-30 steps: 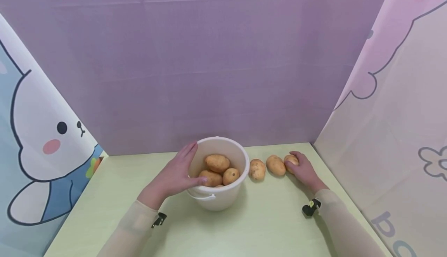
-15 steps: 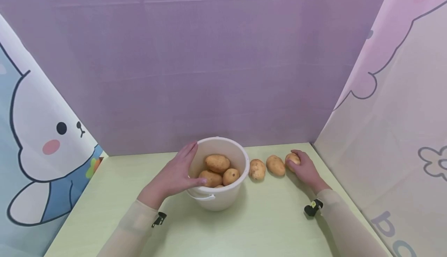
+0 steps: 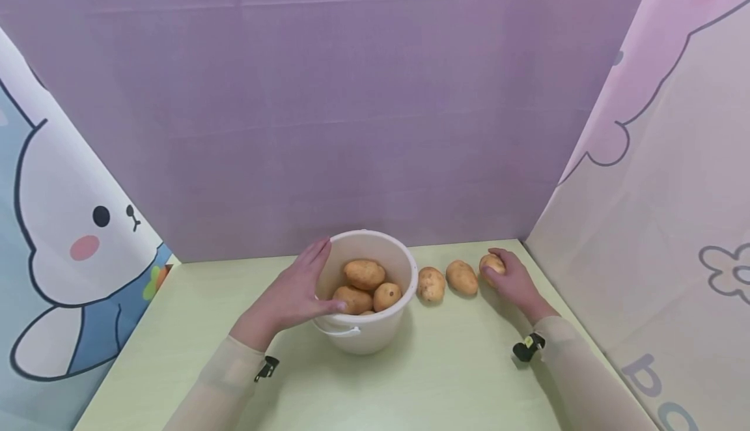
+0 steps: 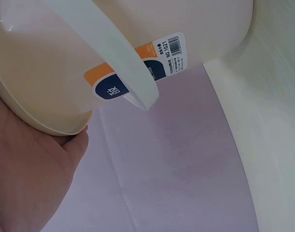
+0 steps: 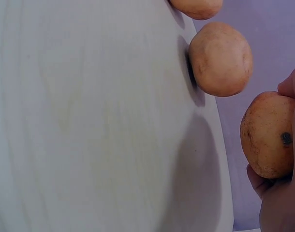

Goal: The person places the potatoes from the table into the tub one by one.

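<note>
My left hand point(image 3: 293, 291) holds the rim of a white bucket point(image 3: 366, 336), its thumb reaching over the near edge. Several potatoes point(image 3: 364, 275) lie inside the bucket. In the left wrist view, the bucket point(image 4: 205, 24) shows a label and a white handle point(image 4: 111, 46); part of the hand point(image 4: 26, 174) lies against the rim. At the right, my right hand point(image 3: 515, 284) grips a potato point(image 3: 491, 267) between thumb and fingers. In the right wrist view, this gripped potato point(image 5: 268, 135) appears raised off the table, with a shadow beside it.
Two loose potatoes, a near-bucket one point(image 3: 431, 285) and a middle one point(image 3: 462, 278), sit on the pale green table point(image 3: 445, 372) between bucket and right hand. A purple cloth wall point(image 3: 375, 125) closes the back; printed panels point(image 3: 674, 222) flank both sides.
My right hand has moved slightly up and to the right in the head view with its potato, widening the gap to the middle potato. The left hand and bucket stay put.
</note>
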`<state>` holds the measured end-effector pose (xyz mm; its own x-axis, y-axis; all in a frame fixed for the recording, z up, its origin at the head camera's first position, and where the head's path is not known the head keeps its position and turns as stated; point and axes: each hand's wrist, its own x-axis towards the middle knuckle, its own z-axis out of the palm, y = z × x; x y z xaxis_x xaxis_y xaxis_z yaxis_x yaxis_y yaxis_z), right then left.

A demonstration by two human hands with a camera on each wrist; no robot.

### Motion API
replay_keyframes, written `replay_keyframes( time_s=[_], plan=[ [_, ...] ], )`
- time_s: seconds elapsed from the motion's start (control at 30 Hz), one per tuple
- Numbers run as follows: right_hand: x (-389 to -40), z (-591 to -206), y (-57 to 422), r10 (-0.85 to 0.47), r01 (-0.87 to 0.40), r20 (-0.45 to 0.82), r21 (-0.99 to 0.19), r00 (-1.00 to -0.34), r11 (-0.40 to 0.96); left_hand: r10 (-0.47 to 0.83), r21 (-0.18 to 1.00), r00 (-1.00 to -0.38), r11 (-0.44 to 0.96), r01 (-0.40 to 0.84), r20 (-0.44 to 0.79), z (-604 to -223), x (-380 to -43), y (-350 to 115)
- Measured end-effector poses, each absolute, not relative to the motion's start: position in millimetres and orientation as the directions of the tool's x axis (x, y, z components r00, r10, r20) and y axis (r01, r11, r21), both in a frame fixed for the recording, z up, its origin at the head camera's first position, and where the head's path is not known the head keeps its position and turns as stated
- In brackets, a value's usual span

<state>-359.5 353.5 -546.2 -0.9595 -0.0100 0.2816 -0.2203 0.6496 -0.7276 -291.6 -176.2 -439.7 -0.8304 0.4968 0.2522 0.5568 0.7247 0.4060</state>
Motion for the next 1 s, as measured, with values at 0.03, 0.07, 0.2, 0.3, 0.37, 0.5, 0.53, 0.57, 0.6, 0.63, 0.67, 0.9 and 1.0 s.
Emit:
replay_keyframes(
  time_s=[0.03,0.07,0.2,0.3,0.37,0.5,0.53,0.57,0.6,0.63,0.67,0.9,1.0],
  plan=[
    [-359.4,-545.2,353.3,-0.011,-0.223,0.284,-0.728,-0.959,0.648,0.498,0.406,-0.829,0.723,0.559,0.254,-439.5,-291.5,-176.2],
    [-359.3,-544.1,352.8,-0.012,-0.226,0.286,-0.729,-0.958,0.646,0.5,0.405,-0.828,0.722,0.561,0.256,-439.4,-291.5,-176.2],
    [-358.4,-539.9,349.9,-0.02,-0.238,0.292,-0.734,-0.956,0.637,0.505,0.403,-0.823,0.718,0.567,0.259,-439.5,-291.5,-176.8],
    [-357.3,-536.8,347.2,-0.02,-0.24,0.293,-0.74,-0.956,0.629,0.506,0.401,-0.824,0.72,0.566,0.256,-440.0,-291.8,-177.4],
    [-356.4,-534.7,345.6,-0.021,-0.241,0.292,-0.744,-0.956,0.623,0.503,0.404,-0.827,0.722,0.562,0.253,-440.4,-291.9,-177.4],
    [-356.3,-530.7,343.3,-0.033,-0.255,0.298,-0.745,-0.954,0.616,0.498,0.406,-0.828,0.722,0.56,0.257,-439.9,-291.6,-176.5],
    [-356.6,-529.8,342.7,-0.038,-0.261,0.302,-0.745,-0.953,0.614,0.498,0.406,-0.828,0.722,0.56,0.258,-439.9,-291.4,-176.3],
    [-356.9,-528.9,342.1,-0.043,-0.266,0.305,-0.743,-0.951,0.614,0.497,0.405,-0.829,0.723,0.56,0.258,-439.9,-291.3,-176.1],
    [-357.3,-528.3,341.8,-0.046,-0.271,0.309,-0.742,-0.95,0.613,0.497,0.406,-0.828,0.722,0.561,0.26,-440.0,-291.1,-176.0],
    [-357.4,-527.6,341.3,-0.048,-0.276,0.313,-0.74,-0.948,0.613,0.497,0.407,-0.828,0.721,0.561,0.262,-440.1,-291.0,-175.9],
    [-357.6,-526.9,340.8,-0.052,-0.28,0.316,-0.739,-0.947,0.613,0.496,0.409,-0.828,0.72,0.561,0.262,-440.3,-290.9,-175.8],
    [-357.2,-523.2,337.7,-0.069,-0.289,0.313,-0.743,-0.947,0.603,0.491,0.414,-0.829,0.718,0.559,0.267,-439.9,-290.0,-175.4],
    [-357.1,-520.9,334.9,-0.077,-0.287,0.304,-0.747,-0.95,0.6,0.489,0.417,-0.83,0.718,0.558,0.267,-439.3,-289.8,-175.4]
  ],
)
